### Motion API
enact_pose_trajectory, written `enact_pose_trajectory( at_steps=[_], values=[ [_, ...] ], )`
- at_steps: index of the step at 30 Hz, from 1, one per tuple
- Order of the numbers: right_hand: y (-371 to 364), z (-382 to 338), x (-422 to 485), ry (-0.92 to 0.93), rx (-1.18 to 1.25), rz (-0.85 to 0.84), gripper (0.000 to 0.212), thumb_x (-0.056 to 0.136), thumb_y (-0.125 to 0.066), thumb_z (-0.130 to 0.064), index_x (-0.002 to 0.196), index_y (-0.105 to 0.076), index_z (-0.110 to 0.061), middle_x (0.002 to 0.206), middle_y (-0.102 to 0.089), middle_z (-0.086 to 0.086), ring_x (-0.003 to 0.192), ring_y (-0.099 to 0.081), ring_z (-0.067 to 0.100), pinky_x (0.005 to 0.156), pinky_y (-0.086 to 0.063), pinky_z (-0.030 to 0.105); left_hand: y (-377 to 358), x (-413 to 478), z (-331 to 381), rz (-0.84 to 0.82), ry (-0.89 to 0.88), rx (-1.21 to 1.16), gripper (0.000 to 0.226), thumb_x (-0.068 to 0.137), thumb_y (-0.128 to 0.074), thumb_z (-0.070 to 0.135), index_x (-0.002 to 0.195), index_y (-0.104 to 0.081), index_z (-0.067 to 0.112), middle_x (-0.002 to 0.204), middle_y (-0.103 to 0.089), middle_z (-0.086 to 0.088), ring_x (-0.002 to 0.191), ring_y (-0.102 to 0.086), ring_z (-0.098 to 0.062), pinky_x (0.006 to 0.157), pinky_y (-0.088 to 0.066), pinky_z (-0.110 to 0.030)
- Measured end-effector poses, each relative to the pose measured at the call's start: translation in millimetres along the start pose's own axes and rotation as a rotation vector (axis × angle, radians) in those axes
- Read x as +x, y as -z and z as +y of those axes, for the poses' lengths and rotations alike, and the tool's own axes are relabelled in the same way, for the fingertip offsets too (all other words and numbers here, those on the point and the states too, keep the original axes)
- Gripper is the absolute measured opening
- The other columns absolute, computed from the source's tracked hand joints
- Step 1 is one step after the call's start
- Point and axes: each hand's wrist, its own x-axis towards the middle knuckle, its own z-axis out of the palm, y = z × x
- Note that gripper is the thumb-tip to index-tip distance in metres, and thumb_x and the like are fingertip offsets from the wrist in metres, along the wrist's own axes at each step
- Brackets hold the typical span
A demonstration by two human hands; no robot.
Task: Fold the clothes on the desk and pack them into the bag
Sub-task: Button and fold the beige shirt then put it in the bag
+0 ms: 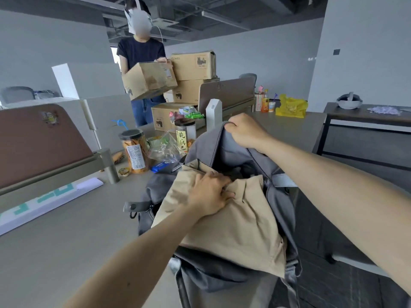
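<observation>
Smooth grey desk (66,241), slouchy fabric bag (206,150); L hand (209,194) tight round tan shirt (240,230), R hand (244,132) round rim.

Even, soft daylight (no harsh shadows); wide-angle bending at edges, slight blur.

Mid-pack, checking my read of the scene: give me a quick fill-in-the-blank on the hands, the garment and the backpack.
1. The left hand grips the ____ garment.
2. The right hand holds up the top edge of the grey backpack, so its mouth stands ____.
3. In the head view, the snack jar with the white label stands to the ____ of the backpack.

Missing words: beige; open; left.
</observation>
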Motion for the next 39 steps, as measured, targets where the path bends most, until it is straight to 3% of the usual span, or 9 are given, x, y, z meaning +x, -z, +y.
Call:
enact_pose_trajectory(
  at_steps=[11, 14, 16, 19, 22, 27, 31, 35, 39],
  values=[
    [15, 20, -9, 0.012, -0.158, 0.050, 0.035, 0.094, -0.046, -0.019, 0.062, -0.039, -0.007, 0.063, -0.044, 0.010, 0.062, -0.042, 0.029, 0.052, -0.022, 0.034, -13, 8, -6, -0.162, 0.103, -0.169, 0.031, 0.088, -0.070, 0.043, 0.109, -0.062, 0.021, 0.106, -0.065, 0.000, 0.109, -0.059, -0.025, 0.093, -0.041, -0.037],
    [15, 36, -19, -0.025, -0.198, 0.017, 0.036, 0.094, -0.046, -0.021, 0.060, -0.039, -0.011, 0.063, -0.047, 0.008, 0.070, -0.052, 0.034, 0.053, -0.027, 0.034, 14, 1, -18, 0.153, 0.089, -0.261, 0.025, 0.085, -0.076, 0.037, 0.092, -0.064, 0.016, 0.093, -0.064, 0.001, 0.086, -0.060, -0.018, 0.079, -0.049, -0.035],
    [16, 35, -25, -0.022, -0.190, -0.002, 0.039, 0.095, -0.046, -0.020, 0.058, -0.037, -0.013, 0.060, -0.045, 0.006, 0.070, -0.051, 0.034, 0.055, -0.029, 0.035, 32, 1, -29, 0.331, 0.271, -0.153, 0.037, 0.083, -0.073, 0.050, 0.087, -0.051, 0.020, 0.092, -0.058, 0.000, 0.081, -0.055, -0.021, 0.070, -0.047, -0.037],
    [13, 25, -33, -0.010, -0.201, -0.034, 0.039, 0.098, -0.044, -0.024, 0.061, -0.040, -0.014, 0.065, -0.049, 0.006, 0.073, -0.052, 0.033, 0.059, -0.034, 0.035, 41, 16, -43, 0.187, 0.504, -0.067, 0.070, 0.074, -0.066, 0.074, 0.108, -0.044, 0.018, 0.115, -0.055, -0.006, 0.103, -0.056, -0.029, 0.083, -0.049, -0.045],
    [8, 20, -42, -0.001, -0.232, -0.044, 0.038, 0.099, -0.043, -0.027, 0.063, -0.043, -0.017, 0.076, -0.054, 0.007, 0.079, -0.053, 0.034, 0.064, -0.038, 0.036, 35, 37, -38, 0.108, 0.528, -0.016, 0.096, 0.069, -0.061, 0.082, 0.130, -0.036, 0.013, 0.133, -0.048, -0.011, 0.124, -0.049, -0.036, 0.097, -0.046, -0.053],
    [1, 29, -62, -0.019, -0.243, -0.042, 0.041, 0.101, -0.043, -0.029, 0.062, -0.039, -0.016, 0.069, -0.049, 0.004, 0.075, -0.050, 0.034, 0.059, -0.033, 0.036, 35, 59, -34, 0.150, 0.493, 0.231, 0.073, 0.081, -0.067, 0.055, 0.128, -0.035, 0.011, 0.126, -0.044, -0.010, 0.119, -0.049, -0.035, 0.088, -0.043, -0.055],
    [-3, 36, -66, -0.038, -0.300, -0.091, 0.032, 0.103, -0.038, -0.032, 0.081, -0.055, -0.016, 0.089, -0.060, 0.008, 0.084, -0.055, 0.035, 0.065, -0.040, 0.037, 50, 63, -51, 0.079, 0.323, 0.249, 0.046, 0.082, -0.065, 0.012, 0.119, -0.038, 0.007, 0.116, -0.051, -0.015, 0.102, -0.059, -0.043, 0.070, -0.042, -0.046],
    [1, 37, -62, -0.055, -0.383, -0.031, 0.032, 0.105, -0.036, -0.032, 0.095, -0.060, -0.014, 0.098, -0.061, 0.013, 0.082, -0.054, 0.034, 0.064, -0.037, 0.037, 85, 49, -76, 0.038, -0.018, 0.240, 0.037, 0.082, -0.056, 0.000, 0.114, -0.037, 0.008, 0.111, -0.054, -0.021, 0.083, -0.060, -0.046, 0.069, -0.047, -0.052],
    [8, 28, -50, -0.082, -0.402, 0.063, 0.029, 0.104, -0.037, -0.031, 0.100, -0.062, -0.016, 0.093, -0.056, 0.009, 0.078, -0.047, 0.031, 0.066, -0.035, 0.036, 122, 30, -80, 0.116, -0.405, 0.472, 0.043, 0.071, -0.063, -0.014, 0.104, -0.048, 0.010, 0.126, -0.042, -0.021, 0.072, -0.058, -0.042, 0.050, -0.035, -0.036]
  ],
)
